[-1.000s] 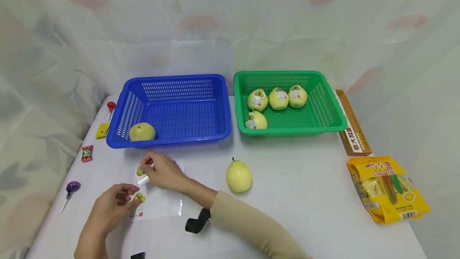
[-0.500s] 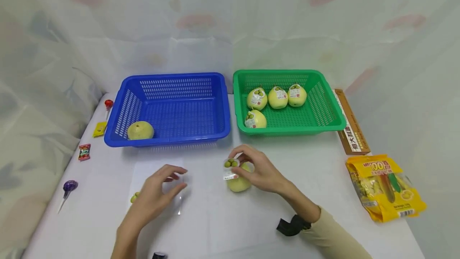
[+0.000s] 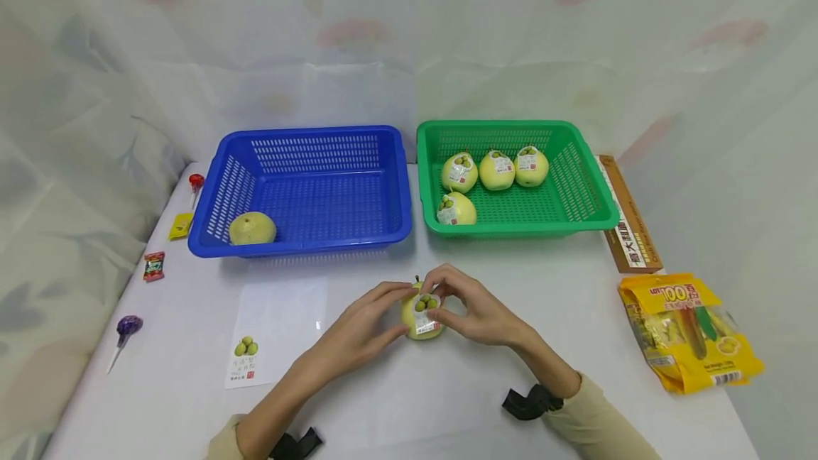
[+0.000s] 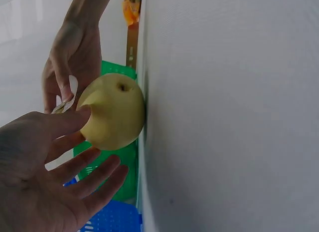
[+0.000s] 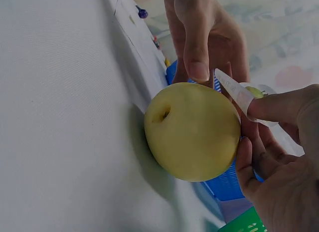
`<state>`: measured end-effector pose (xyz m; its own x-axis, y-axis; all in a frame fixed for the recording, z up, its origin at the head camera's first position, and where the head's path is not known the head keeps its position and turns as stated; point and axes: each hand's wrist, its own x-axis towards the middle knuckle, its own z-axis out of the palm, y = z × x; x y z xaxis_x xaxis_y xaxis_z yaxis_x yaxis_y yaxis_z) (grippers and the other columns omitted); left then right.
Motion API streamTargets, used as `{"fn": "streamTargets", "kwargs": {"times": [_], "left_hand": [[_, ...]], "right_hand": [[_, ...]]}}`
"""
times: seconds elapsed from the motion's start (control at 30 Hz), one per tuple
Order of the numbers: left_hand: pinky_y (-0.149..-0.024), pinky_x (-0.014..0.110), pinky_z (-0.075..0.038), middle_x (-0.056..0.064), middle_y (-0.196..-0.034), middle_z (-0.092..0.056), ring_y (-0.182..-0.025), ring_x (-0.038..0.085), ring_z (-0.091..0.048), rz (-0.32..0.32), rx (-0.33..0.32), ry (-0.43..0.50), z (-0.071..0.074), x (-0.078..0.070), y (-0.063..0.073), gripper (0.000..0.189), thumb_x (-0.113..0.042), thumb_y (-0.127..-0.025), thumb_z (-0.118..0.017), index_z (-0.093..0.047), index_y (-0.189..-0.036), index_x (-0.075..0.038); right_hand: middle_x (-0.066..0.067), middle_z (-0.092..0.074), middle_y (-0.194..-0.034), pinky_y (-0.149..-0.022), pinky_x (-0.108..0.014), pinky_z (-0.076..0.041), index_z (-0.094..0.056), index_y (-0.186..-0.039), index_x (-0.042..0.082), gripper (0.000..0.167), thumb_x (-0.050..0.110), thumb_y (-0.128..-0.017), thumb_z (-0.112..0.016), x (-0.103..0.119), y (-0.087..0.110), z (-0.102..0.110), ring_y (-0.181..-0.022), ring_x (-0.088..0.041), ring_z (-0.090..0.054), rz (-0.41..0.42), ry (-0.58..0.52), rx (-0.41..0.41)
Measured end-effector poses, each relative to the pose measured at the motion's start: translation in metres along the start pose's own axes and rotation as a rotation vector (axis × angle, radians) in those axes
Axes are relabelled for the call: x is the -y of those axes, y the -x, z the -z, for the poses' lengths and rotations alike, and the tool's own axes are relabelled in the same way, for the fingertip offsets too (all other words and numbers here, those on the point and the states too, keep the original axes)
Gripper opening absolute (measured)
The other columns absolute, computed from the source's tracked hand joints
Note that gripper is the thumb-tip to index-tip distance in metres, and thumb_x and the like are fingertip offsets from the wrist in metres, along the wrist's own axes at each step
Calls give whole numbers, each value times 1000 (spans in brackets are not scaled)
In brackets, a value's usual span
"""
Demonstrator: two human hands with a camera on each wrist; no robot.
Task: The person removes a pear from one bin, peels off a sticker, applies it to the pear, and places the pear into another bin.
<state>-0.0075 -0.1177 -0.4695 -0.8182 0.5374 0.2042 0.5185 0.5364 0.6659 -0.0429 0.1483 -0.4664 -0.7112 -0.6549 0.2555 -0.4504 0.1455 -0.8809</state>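
A yellow-green pear (image 3: 407, 314) stands upright on the white table, its stem pointing away. My right hand (image 3: 479, 316) pinches a clear sticker (image 3: 422, 321) printed with green fruit over the pear's upper side. In the right wrist view, the sticker (image 5: 237, 95) has its lower edge lifted off the pear (image 5: 192, 132). My left hand (image 3: 361, 329) is at the pear's left side, fingers loosely extended around it; whether it touches is hard to tell. To the left lies a sticker sheet (image 3: 287, 318) with one fruit sticker at its lower left corner.
Behind are a blue basket (image 3: 300, 250) with one unlabelled pear (image 3: 252, 228) and a green basket (image 3: 530, 228) with several stickered pears. Lollipops and wrapped candies line the left edge. A brown box (image 3: 629, 218) and a yellow snack bag (image 3: 690, 332) lie at right.
My right hand has peeled a sticker off the sheet and carried it right to the pear. My left hand has left the sheet and moved right, to the pear's left side.
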Motion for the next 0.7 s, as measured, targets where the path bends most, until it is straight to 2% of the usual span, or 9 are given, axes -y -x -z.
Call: {"fn": "streamTargets", "kwargs": {"times": [0.13, 0.23, 0.5, 0.7], "left_hand": [[-105, 38, -64, 4, -150, -66, -135, 23, -68, 16, -21, 45, -4, 1, -2, 58, -16, -96, -85, -63, -149, -10], [-92, 32, -67, 4, -146, -67, -125, 20, -71, 30, -32, 88, -4, 2, -3, 57, -15, -95, -85, -64, -147, -10], [-91, 28, -67, 7, -145, -66, -111, 22, -77, 54, 0, 138, -1, 0, -4, 53, -15, -98, -82, -63, -147, -7], [-88, 26, -67, 7, -142, -66, -106, 20, -76, 94, -1, 101, -5, -5, -7, 53, -26, -100, -80, -64, -146, -7]], "right_hand": [[-5, -66, -126, -94, -25, -61, -64, -124, 13, 32, 1, -98, -78, -2, 2, -4, -112, -14, -63, 39, 57, -32], [-5, -66, -125, -92, -25, -61, -64, -124, 13, 32, 1, -98, -78, -4, 3, -8, -110, -14, -63, 74, 106, -77], [-7, -65, -125, -89, -24, -61, -65, -124, 10, 38, -3, -93, -82, -9, 6, -16, -109, -15, -64, 188, 192, -145], [-10, -64, -135, -90, -29, -62, -64, -132, 10, 50, 3, -89, -88, -16, 11, -16, -122, -18, -63, 160, 164, -144]]}}
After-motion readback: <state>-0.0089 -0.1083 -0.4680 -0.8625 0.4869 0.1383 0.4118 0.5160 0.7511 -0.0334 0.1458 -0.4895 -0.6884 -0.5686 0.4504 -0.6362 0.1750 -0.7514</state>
